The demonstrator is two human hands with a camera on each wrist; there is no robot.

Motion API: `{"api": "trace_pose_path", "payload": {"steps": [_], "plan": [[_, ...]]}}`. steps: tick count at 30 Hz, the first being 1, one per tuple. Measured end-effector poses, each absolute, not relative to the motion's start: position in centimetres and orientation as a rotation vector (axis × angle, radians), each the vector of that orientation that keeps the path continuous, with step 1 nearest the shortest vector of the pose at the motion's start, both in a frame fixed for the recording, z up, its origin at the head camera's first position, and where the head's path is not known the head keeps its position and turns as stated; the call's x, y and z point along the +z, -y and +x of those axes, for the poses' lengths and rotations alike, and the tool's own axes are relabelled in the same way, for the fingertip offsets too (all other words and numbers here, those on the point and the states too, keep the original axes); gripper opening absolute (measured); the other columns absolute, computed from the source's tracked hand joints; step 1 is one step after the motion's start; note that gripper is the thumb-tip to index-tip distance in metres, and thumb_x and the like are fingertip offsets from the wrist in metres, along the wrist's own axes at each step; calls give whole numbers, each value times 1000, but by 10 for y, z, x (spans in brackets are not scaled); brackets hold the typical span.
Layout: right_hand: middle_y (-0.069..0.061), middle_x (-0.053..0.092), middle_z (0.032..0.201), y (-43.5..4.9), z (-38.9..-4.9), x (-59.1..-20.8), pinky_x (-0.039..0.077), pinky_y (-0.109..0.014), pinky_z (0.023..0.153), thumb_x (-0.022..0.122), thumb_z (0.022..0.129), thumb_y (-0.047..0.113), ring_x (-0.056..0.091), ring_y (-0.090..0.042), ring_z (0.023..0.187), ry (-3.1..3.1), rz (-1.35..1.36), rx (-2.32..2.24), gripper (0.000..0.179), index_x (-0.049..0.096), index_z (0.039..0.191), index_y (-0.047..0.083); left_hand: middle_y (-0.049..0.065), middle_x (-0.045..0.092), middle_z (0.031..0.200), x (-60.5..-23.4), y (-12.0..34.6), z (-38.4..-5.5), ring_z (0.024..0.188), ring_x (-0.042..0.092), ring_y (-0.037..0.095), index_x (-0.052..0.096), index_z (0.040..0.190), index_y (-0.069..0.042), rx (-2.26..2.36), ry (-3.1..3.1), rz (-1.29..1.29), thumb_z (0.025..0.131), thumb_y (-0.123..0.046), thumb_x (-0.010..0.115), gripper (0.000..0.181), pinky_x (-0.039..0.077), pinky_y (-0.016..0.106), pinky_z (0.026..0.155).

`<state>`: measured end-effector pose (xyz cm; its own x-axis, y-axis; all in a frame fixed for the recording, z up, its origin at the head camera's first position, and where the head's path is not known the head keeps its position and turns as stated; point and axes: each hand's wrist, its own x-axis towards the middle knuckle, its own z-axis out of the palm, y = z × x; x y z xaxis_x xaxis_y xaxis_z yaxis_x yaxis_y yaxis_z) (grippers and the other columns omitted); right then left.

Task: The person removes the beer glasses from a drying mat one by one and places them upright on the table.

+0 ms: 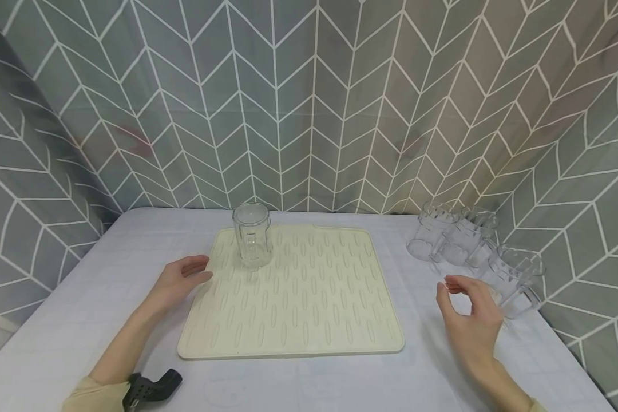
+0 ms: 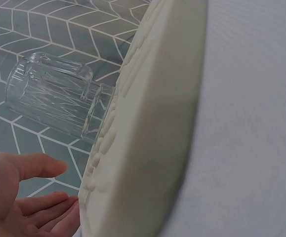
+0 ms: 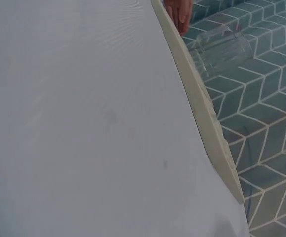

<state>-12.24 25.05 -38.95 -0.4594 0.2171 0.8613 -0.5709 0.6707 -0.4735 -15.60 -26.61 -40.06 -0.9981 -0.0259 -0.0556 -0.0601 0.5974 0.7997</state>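
A clear glass mug stands at the back left of a cream drying mat with raised oval ribs. My left hand is by the mat's left edge, fingers loosely bent, with nothing in it. In the left wrist view the fingers come right up to the mat edge, below the glass mug. On the right, my right hand has its thumb and index fingertips close together with nothing seen between them. It is in front of three clear glass mugs, overlapping the nearest mug.
Two more glass mugs, one and another, stand close together at the back right of the white-covered table. A grey curtain with white chevron lines borders the table behind and at the sides. A black wrist device is strapped on the left arm.
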Motion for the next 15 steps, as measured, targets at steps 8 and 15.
{"api": "trace_pose_path", "payload": {"steps": [8, 15], "plan": [[-15, 69, 86, -230, -138, -396, 45, -11, 79, 75, 73, -10, 60, -4, 81, 1889, 408, 945, 22, 72, 94, -5, 32, 45, 147, -401, 265, -156, 140, 39, 48, 40, 146, 8, 1373, -2775, -83, 100, -24, 60, 60, 36, 57, 115], [-8, 70, 88, -203, -141, -396, 47, -12, 76, 77, 75, -6, 62, -17, 75, 1942, 475, 973, 23, 73, 96, 0, 32, 45, 147, -400, 265, -155, 140, 39, 48, 40, 146, 9, 1374, -2772, -85, 100, -23, 60, 59, 35, 58, 115]]}}
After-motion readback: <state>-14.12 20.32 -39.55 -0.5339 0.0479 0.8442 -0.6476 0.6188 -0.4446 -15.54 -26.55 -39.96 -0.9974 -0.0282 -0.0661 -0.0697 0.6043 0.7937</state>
